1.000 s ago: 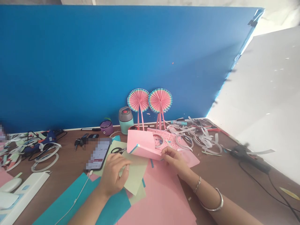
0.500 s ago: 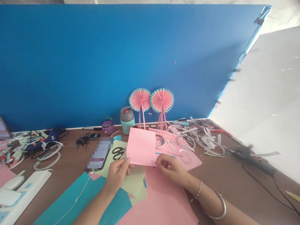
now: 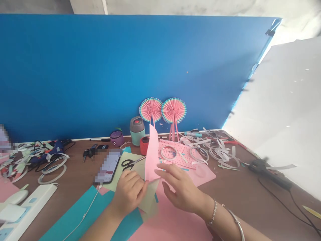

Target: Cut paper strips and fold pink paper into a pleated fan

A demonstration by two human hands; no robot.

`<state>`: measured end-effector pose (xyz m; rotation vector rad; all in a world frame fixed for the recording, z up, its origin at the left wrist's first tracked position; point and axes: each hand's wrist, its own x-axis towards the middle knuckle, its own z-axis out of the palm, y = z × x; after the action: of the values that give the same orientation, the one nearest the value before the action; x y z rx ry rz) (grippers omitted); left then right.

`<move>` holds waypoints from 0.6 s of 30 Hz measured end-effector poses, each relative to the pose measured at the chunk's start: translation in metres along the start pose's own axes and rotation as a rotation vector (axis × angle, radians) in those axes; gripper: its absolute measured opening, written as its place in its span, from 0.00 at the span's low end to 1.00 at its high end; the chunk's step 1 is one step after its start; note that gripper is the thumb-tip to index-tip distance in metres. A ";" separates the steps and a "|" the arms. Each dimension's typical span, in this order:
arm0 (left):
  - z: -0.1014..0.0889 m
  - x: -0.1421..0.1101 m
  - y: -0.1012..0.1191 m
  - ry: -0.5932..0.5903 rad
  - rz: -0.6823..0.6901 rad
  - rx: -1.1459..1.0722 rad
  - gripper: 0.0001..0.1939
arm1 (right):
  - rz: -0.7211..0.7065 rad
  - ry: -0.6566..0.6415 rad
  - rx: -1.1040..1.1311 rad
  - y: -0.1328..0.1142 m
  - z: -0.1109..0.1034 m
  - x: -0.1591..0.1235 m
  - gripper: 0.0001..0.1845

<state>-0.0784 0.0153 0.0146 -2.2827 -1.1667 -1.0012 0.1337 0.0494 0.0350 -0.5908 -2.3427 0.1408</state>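
Note:
A sheet of pink paper (image 3: 152,155) stands nearly edge-on above the desk, its lower edge pinched by my left hand (image 3: 130,189). My right hand (image 3: 178,187), wearing bracelets, has its fingers apart beside the sheet's right side; whether the fingertips touch it I cannot tell. Beneath my hands lie a large pink sheet (image 3: 173,219), pale green paper (image 3: 149,202) and teal paper (image 3: 77,207). Black-handled scissors (image 3: 128,164) rest on the green paper, left of the held sheet.
Two pleated pink paper fans (image 3: 174,110) lean on the blue partition (image 3: 105,67). A mint flask (image 3: 137,134), red tape dispenser (image 3: 144,146) and purple cup (image 3: 116,138) stand behind. Left are a phone (image 3: 109,167) and power strip (image 3: 27,211); right, a glue gun (image 3: 272,172) and white strips (image 3: 223,149).
The pink sheet has turned from facing me to almost edge-on. My right hand has let its corner go and opened. The red tape dispenser now shows behind the sheet.

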 end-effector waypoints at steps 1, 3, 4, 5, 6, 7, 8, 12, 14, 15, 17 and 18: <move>-0.001 0.001 0.001 0.004 0.023 0.014 0.15 | -0.054 -0.049 -0.060 -0.006 0.000 0.007 0.28; -0.003 0.002 0.004 0.019 0.050 0.023 0.13 | -0.135 -0.137 -0.151 -0.014 0.002 0.019 0.28; -0.004 0.002 0.005 0.031 0.053 0.017 0.12 | -0.157 -0.150 -0.176 -0.016 0.003 0.025 0.26; -0.005 0.002 0.005 0.046 0.048 0.000 0.12 | -0.161 -0.139 -0.186 -0.017 0.004 0.031 0.22; -0.006 0.000 0.005 0.057 0.034 -0.030 0.12 | -0.154 -0.108 -0.184 -0.018 0.005 0.036 0.19; -0.007 -0.001 0.004 0.071 0.010 -0.072 0.13 | -0.133 -0.061 -0.169 -0.017 0.005 0.040 0.17; -0.007 -0.003 0.002 0.091 -0.026 -0.118 0.13 | -0.107 -0.006 -0.138 -0.017 0.005 0.043 0.17; -0.005 -0.011 -0.007 0.242 -0.168 -0.181 0.16 | 0.001 0.252 0.080 -0.019 -0.004 0.053 0.15; -0.003 -0.014 -0.010 0.310 -0.212 -0.148 0.18 | 0.027 0.351 0.187 -0.021 -0.009 0.054 0.15; -0.003 -0.015 -0.011 0.340 -0.226 -0.143 0.19 | 0.030 0.380 0.232 -0.021 -0.010 0.054 0.15; -0.005 -0.014 -0.013 0.382 -0.238 -0.139 0.15 | 0.025 0.393 0.301 -0.020 -0.011 0.051 0.16; -0.006 -0.014 -0.014 0.393 -0.233 -0.125 0.13 | 0.021 0.392 0.323 -0.018 -0.010 0.050 0.16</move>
<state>-0.0977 0.0123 0.0088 -1.9400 -1.2410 -1.5661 0.1016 0.0549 0.0777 -0.4360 -1.8845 0.3711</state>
